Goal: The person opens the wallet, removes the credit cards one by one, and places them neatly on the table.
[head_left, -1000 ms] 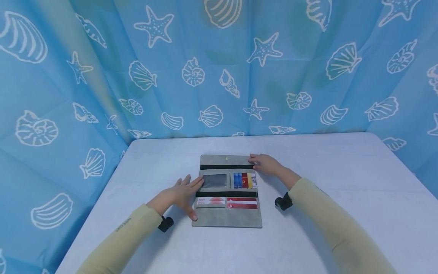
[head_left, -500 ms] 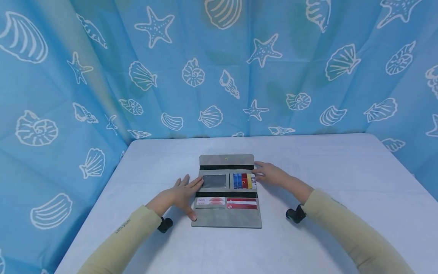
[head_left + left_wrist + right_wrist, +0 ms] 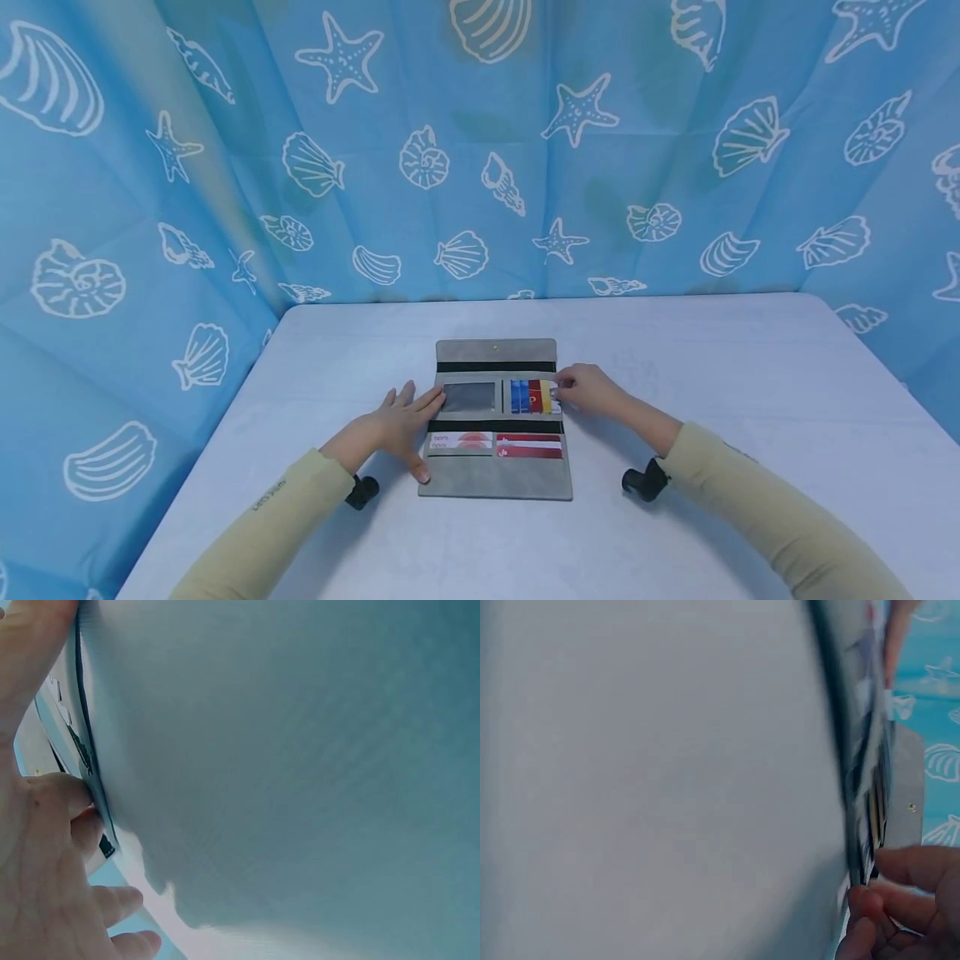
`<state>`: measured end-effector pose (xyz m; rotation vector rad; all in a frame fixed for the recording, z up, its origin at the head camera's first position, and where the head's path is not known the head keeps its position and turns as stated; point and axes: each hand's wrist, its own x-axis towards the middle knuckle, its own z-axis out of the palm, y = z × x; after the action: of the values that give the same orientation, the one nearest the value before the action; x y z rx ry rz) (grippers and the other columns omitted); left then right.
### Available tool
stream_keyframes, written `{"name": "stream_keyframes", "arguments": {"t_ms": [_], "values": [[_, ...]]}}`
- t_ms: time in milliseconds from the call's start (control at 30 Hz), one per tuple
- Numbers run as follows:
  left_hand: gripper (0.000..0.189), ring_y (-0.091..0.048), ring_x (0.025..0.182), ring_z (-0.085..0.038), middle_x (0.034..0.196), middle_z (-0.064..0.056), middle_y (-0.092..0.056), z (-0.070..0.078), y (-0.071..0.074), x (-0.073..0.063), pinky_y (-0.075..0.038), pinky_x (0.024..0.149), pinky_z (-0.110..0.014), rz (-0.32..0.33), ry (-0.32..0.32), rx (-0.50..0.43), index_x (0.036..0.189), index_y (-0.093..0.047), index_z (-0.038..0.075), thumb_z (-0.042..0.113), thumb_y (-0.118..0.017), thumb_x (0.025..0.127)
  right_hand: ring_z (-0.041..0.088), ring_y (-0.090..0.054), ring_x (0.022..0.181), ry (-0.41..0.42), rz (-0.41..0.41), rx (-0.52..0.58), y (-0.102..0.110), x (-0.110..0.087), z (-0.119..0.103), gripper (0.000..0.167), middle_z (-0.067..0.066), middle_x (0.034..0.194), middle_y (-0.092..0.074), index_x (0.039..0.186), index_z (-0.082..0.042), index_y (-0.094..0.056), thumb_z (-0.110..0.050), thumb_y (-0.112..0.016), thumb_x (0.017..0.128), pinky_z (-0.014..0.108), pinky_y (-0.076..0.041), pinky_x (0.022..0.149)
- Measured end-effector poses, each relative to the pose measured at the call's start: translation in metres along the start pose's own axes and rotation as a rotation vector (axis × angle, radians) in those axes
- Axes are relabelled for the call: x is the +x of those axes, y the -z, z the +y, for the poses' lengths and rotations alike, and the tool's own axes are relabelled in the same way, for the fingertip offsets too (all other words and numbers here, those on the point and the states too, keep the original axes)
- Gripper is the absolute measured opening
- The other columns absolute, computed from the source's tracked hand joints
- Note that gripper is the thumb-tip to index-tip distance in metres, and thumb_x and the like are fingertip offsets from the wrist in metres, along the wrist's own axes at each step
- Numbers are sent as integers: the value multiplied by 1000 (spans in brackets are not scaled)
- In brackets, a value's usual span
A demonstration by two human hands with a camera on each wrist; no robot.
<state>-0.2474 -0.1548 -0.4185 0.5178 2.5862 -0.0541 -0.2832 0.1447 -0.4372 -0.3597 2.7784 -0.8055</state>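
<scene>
A grey long wallet lies unfolded on the white table. My left hand rests along its left edge with fingers spread, thumb near the lower corner. In the wallet's upper right pocket stands a row of overlapping cards, blue, red, yellow and whitish. At the right end of this row my right hand pinches the outermost card between thumb and forefinger; its fingertips also show at the wallet's side edge in the right wrist view. The left wrist view shows the left fingers at the opposite edge.
A clear window pocket is left of the cards. Lower pockets hold pink-and-white cards and red-and-white cards. The top flap has a small metal snap. A blue shell-print curtain hangs behind the table.
My right hand has come down from the wallet's top right corner along the right edge to the cards, and its fingers have closed into a pinch. The left hand has stayed put.
</scene>
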Motion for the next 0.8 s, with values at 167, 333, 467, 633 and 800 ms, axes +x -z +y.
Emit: {"name": "stream_keyframes", "arguments": {"t_ms": [167,333,467,633,800], "values": [[122,6,139,-37,155,1,0,1,1,-1,0,111,-53,-2,3,0,149,-9,19,57,-78,55,16,-52,68,-185,-16,246,-1,5,-2,32,13,91,-59,111,4,-58,-15,-62,85,21,-47,61],[123,7,139,-36,155,2,1,0,0,0,0,111,-53,-3,7,3,149,-9,20,58,-78,54,15,-53,64,-316,2,374,-1,7,-4,27,15,94,-60,104,4,-57,-11,-65,84,18,-47,58],[123,7,139,-36,155,2,1,-1,-1,2,0,111,-53,-1,5,-7,149,-8,20,58,-78,54,15,-54,63,-343,24,382,-1,6,-6,25,14,92,-60,102,4,-56,-10,-65,84,19,-47,56],[124,7,139,-37,155,2,1,-3,-2,2,0,110,-54,-4,7,-21,149,-8,20,57,-79,54,15,-55,63,-350,18,385,2,8,-9,25,14,91,-60,104,4,-57,-9,-64,85,19,-47,56],[123,7,139,-37,155,2,1,-2,-2,2,0,110,-54,-4,8,-34,149,-8,21,57,-79,54,16,-57,61,-408,-4,416,8,10,-2,24,16,92,-58,104,3,-55,-7,-64,85,20,-50,56]]}}
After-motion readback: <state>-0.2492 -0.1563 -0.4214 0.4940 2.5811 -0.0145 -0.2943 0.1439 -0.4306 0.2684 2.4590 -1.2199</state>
